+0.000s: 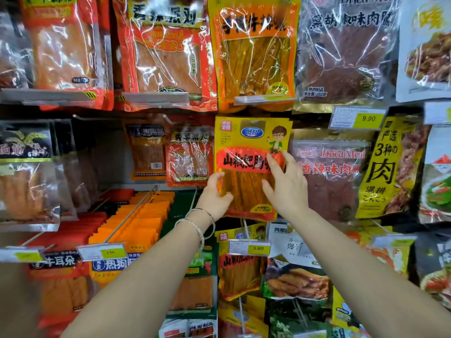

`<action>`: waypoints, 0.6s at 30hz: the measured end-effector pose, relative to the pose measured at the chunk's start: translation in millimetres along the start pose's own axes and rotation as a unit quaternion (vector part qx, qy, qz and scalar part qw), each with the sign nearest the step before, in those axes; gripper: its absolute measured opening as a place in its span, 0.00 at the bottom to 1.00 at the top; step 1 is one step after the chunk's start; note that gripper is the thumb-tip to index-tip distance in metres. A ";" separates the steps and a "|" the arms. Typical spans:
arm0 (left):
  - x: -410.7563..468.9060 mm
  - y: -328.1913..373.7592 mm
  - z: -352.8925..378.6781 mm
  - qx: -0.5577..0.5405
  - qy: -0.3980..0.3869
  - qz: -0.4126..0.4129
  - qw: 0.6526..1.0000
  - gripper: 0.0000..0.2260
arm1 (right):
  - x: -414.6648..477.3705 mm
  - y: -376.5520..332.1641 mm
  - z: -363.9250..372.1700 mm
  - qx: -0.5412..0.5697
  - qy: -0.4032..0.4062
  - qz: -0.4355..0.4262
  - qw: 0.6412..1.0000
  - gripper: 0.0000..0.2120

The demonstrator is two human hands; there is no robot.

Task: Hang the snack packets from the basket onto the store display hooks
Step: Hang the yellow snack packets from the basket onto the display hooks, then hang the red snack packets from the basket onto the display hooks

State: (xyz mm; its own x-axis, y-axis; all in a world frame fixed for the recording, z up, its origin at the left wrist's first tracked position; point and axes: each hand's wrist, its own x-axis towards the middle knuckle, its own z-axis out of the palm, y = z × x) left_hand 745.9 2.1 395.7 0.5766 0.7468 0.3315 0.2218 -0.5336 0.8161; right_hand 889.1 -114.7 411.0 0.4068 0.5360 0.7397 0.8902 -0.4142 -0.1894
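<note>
Left grip (pixel 214 198), right grip (pixel 285 189) on yellow packet (pixel 251 140) (3.80 tag (pixel 249 247) below)

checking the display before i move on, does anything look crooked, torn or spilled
Nothing looks torn or spilled. The yellow plastic snack packet with a red band sits slightly askew, its top edge dipping rightward, while the left hand grips it and the right hand rests on it.

Whether the yellow and red plastic snack packet (pixel 249 152) sits on a hook cannot be told, since its top covers that place, and its left edge hides some fingers of the left hand (pixel 214 196). The clear plastic price label at far left (pixel 20 255) is blurred, and the top row of packets (pixel 253 52) is cut by the upper edge.
</note>
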 end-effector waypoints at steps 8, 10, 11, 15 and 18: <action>-11.5 -8.9 7.4 0.046 -0.034 0.004 0.998 0.28 | -15.5 -7.9 -8.5 -0.009 -0.071 0.017 0.997 0.26; -23.0 -14.4 6.1 0.060 -0.015 -0.002 0.998 0.20 | -31.4 -12.2 -13.2 0.027 -0.061 0.034 0.997 0.22; -32.6 -17.9 6.3 0.042 0.001 0.008 0.999 0.17 | -43.6 -14.6 -14.3 0.052 -0.057 0.049 0.996 0.20; -89.5 -42.9 6.6 -0.009 0.076 0.075 0.994 0.10 | -116.7 -23.9 -5.2 0.170 -0.070 0.126 0.975 0.09; -139.6 -80.2 4.3 -0.013 0.093 0.096 0.991 0.11 | -193.2 -27.7 12.2 0.201 -0.130 0.188 0.953 0.09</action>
State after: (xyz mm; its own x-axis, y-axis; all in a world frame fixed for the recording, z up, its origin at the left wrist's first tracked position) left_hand 651.0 -61.1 281.9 0.4509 0.6943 0.5608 0.1008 -0.6639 0.7410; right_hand 788.4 -197.8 265.5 0.7030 0.5905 0.3963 0.6570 -0.3259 -0.6798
